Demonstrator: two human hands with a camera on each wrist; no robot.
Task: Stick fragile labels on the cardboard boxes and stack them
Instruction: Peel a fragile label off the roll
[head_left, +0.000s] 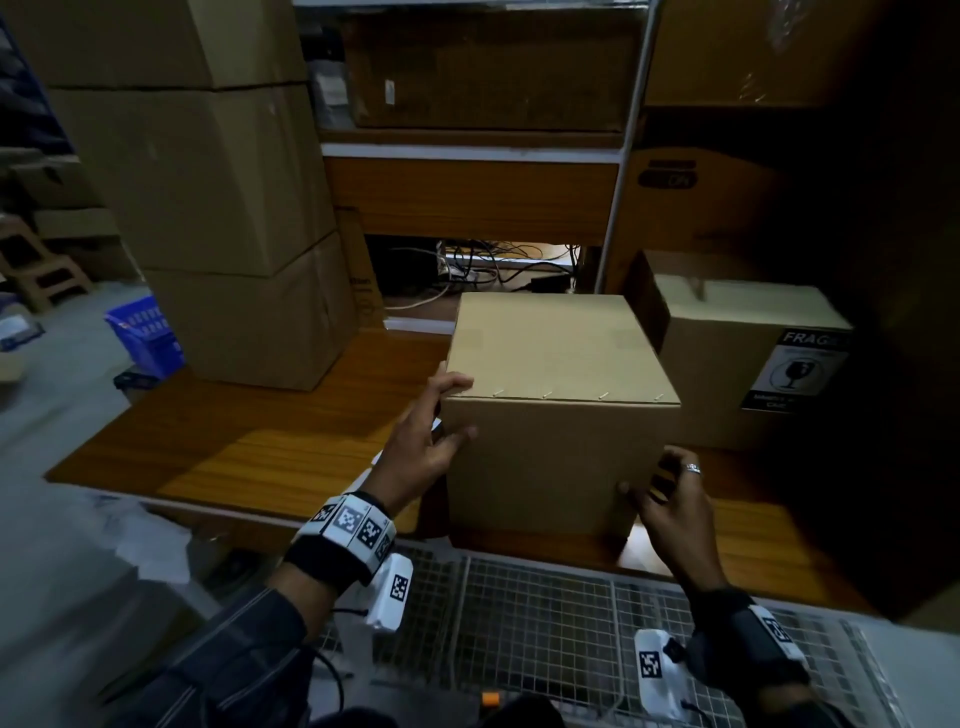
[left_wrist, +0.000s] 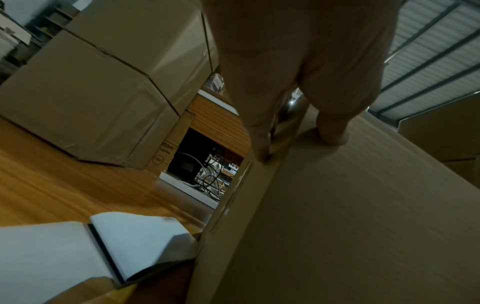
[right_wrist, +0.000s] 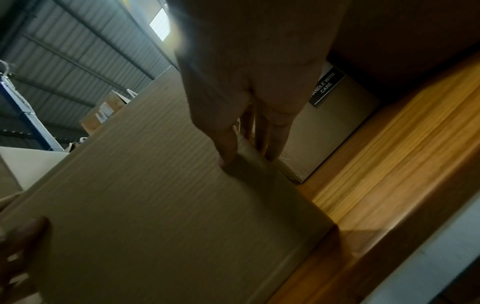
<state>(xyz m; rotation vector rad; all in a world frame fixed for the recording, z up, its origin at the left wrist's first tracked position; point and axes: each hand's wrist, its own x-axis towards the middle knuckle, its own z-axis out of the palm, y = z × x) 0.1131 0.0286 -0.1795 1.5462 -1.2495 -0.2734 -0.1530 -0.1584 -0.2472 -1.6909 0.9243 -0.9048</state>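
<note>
While a tall stack (head_left: 218, 197) of big cartons stands at the far left of the tabletop (head_left: 249, 447), a blue basket (head_left: 145, 338) sits lower beside it, off the tabletop edge. Near the left front edge lies a white pad (left_wrist: 78, 253) of sheets, partly open, just beside the plain box (head_left: 556, 415). The left hand (head_left: 426, 447) holds this box at its upper left corner: the fingers reach over the top edge and the thumb (left_wrist: 332, 131) presses on the front face, so the grip is clamped on the box. The box stands upright near the front of the tabletop, its front face bare, with a row of staples along the top front edge. The right hand (head_left: 670, 499) holds the lower right edge of the same box, thumb on the front face and fingers (right_wrist: 272, 131) curled round the side; a ring shows on one finger. Just right and behind stands a second box (head_left: 737, 374), close to the first, with a black fragile label (head_left: 795, 371) on its front.
</note>
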